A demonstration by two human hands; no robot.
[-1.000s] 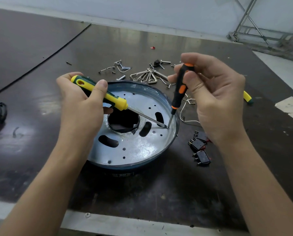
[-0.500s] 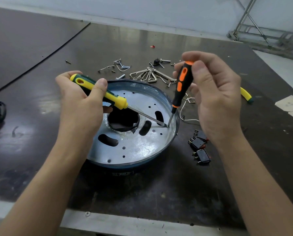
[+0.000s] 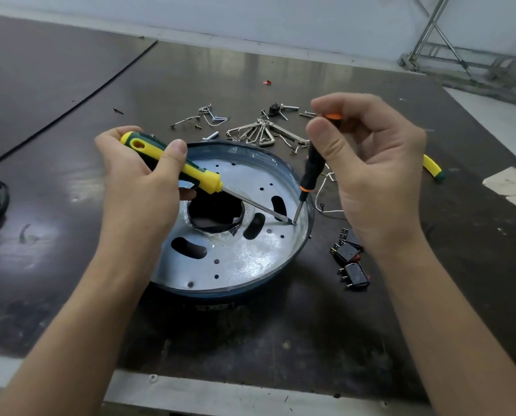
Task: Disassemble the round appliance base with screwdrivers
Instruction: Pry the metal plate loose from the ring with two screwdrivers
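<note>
The base (image 3: 241, 259) sits on the surface (image 3: 280, 340) between the forearms. Both tips meet at one spot by its right rim. The yellow driver (image 3: 202, 181), clenched in the left grip (image 3: 139, 187), slants in low from the left. The orange driver (image 3: 313, 166), pinched by the nearer right grip (image 3: 370, 175), stands almost upright over it.

Before me lies a dark, glossy tabletop (image 3: 280, 331) catching soft glare, a seam (image 3: 70, 105) crossing its left; beyond, pale floor (image 3: 506, 121) and a metal frame (image 3: 449, 46).
</note>
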